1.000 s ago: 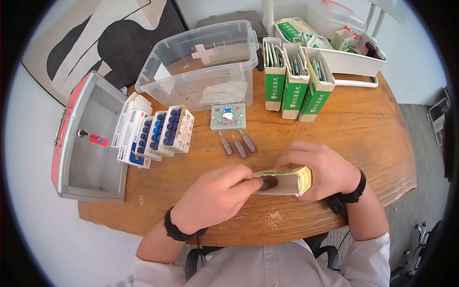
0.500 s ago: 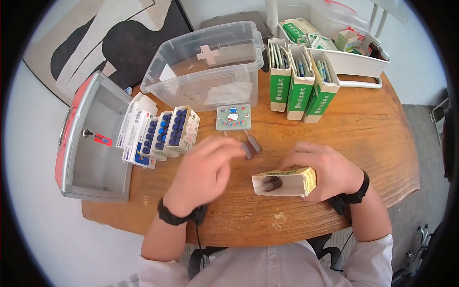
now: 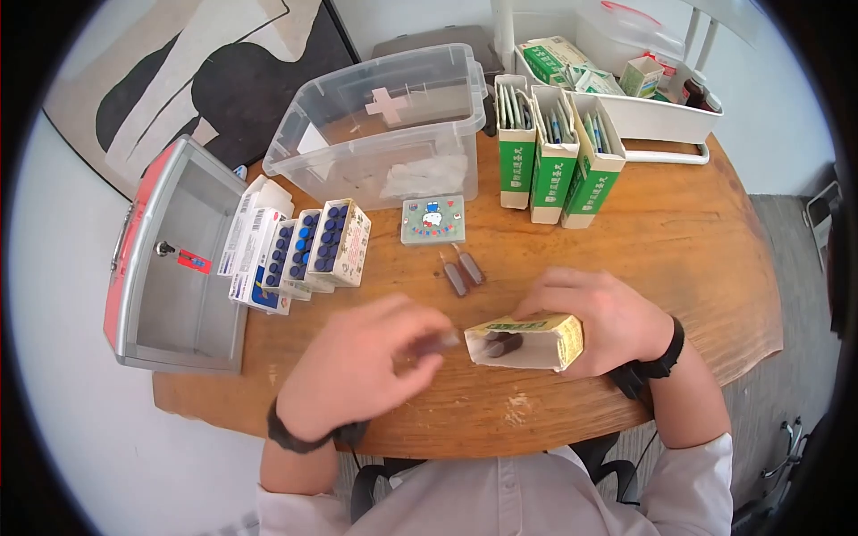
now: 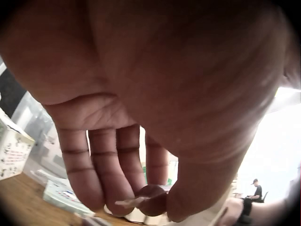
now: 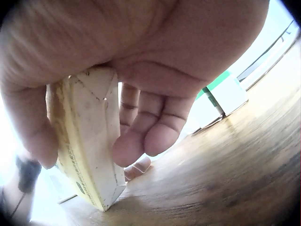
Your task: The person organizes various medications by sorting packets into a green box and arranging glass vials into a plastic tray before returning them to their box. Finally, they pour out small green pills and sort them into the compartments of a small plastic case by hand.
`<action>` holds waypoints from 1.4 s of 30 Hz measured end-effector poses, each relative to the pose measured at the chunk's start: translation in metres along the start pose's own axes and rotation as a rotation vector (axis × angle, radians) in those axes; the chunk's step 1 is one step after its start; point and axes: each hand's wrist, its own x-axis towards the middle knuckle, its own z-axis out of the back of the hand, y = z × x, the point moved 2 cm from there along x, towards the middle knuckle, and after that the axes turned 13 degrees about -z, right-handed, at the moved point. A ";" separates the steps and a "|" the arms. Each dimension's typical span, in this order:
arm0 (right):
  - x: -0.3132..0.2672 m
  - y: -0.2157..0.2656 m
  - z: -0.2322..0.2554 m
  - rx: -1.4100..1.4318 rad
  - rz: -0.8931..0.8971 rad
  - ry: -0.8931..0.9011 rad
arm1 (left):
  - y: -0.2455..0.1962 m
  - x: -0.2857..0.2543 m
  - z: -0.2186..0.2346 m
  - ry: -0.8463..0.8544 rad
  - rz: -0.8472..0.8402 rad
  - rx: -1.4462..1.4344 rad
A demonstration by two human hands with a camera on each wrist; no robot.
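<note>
My right hand (image 3: 601, 320) has its fingers clamped round the open yellow carton (image 3: 569, 339). My left hand (image 3: 362, 362) is a blur just left of that carton — fingers pinching a brown vial (image 3: 427, 343), clear of the carton's edge. Down inside the carton I've got at least one loaded vial (image 3: 505, 344). Beyond the carton, two loose vials (image 3: 454, 275) lie side by side on the surface (image 3: 688, 250), with a small cartoon-cat case (image 3: 433, 234) just past them. Three green boxes (image 3: 554, 183) stand well beyond the carton — and slightly right.
</note>
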 end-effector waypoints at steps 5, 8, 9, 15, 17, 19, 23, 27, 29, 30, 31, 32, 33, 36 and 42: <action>0.000 0.003 -0.001 -0.005 -0.009 0.010 | -0.018 0.012 -0.035 -0.083 -0.376 0.182; -0.001 0.001 0.001 -0.053 0.001 0.010 | -0.017 0.013 -0.045 -0.054 -0.476 0.228; -0.001 -0.001 0.001 -0.050 -0.003 0.021 | -0.016 0.011 -0.044 -0.066 -0.474 0.169; -0.003 -0.002 0.002 -0.064 -0.019 0.014 | -0.001 0.004 -0.047 -0.082 -0.416 -0.066; -0.004 -0.004 0.001 -0.068 -0.031 0.012 | 0.002 0.004 -0.047 -0.053 -0.378 -0.104; -0.004 -0.004 0.002 -0.055 -0.008 0.020 | 0.005 0.006 -0.039 -0.059 -0.378 -0.115; -0.002 0.002 0.003 -0.042 0.005 0.036 | 0.041 0.028 -0.020 -0.166 -0.328 0.073; -0.002 0.004 0.005 -0.082 -0.012 0.064 | 0.068 0.041 -0.031 -0.053 -0.308 0.194; -0.004 0.002 0.002 -0.068 -0.011 0.051 | 0.064 0.035 -0.033 0.123 -0.164 0.194; -0.003 0.001 0.001 -0.052 -0.002 0.038 | 0.062 0.032 -0.032 0.129 -0.165 0.192; -0.001 0.001 0.001 -0.041 0.012 0.029 | 0.060 0.027 -0.030 0.144 -0.170 0.209; 0.000 0.000 0.001 -0.043 0.014 0.030 | 0.058 0.022 -0.028 0.158 -0.176 0.225; 0.000 -0.002 0.000 -0.031 0.014 0.027 | 0.050 0.017 -0.022 0.158 -0.175 0.225; -0.002 -0.005 -0.002 -0.017 0.003 0.018 | 0.020 0.007 -0.001 -0.127 -0.258 0.084; 0.000 -0.005 -0.002 -0.023 -0.025 0.033 | -0.011 0.010 -0.010 -0.245 -0.510 0.036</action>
